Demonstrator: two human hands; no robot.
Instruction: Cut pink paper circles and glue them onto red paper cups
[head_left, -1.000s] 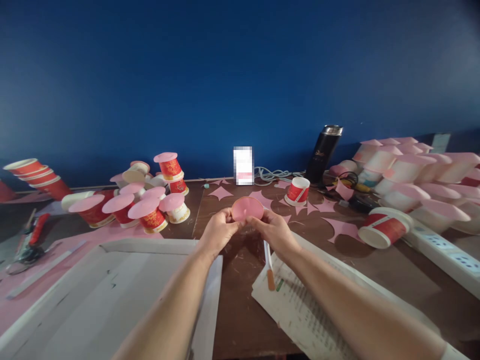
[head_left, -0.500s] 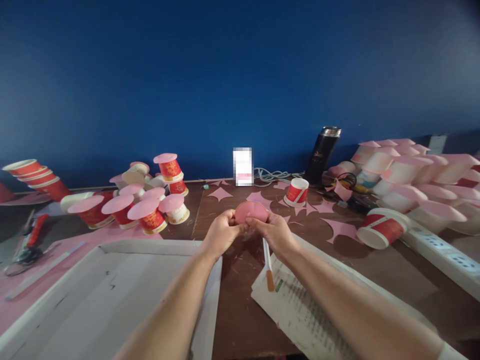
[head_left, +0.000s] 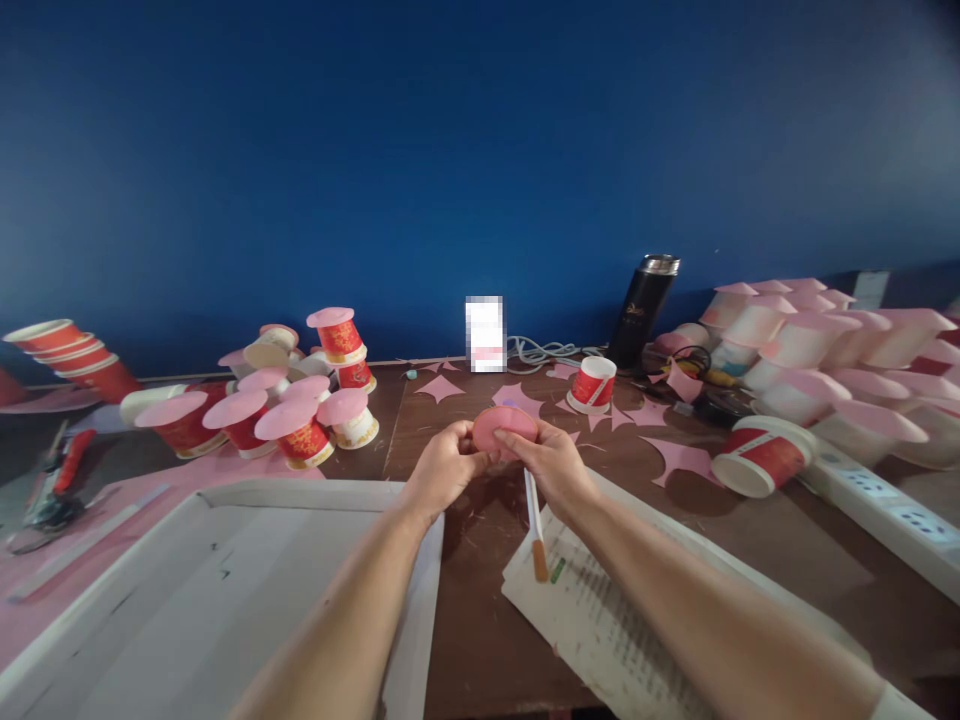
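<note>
Between both hands, above the brown table, is a pink paper disc [head_left: 495, 424]. My left hand [head_left: 444, 462] is closed on its left edge. My right hand [head_left: 553, 462] grips the right side, its thumb laid across the disc's face. What lies behind the disc is hidden. Under my right hand, a brush [head_left: 534, 530] with a white handle and tan bristles rests by a printed paper sheet [head_left: 600, 610]. Beyond the hands are star-shaped pink paper offcuts [head_left: 440, 389] and a red paper cup [head_left: 592, 385].
On the left stand red cups topped with pink discs [head_left: 298, 420], behind a shallow white tray [head_left: 187, 590]. A black thermos [head_left: 645, 310], a pile of pink-topped cups [head_left: 810, 330], a tipped cup [head_left: 763, 455] and a power strip [head_left: 885, 505] occupy the right. A phone [head_left: 486, 335] leans on the wall.
My right thumb has shifted slightly up over the pink disc's face. Both hands keep their hold in nearly the same place.
</note>
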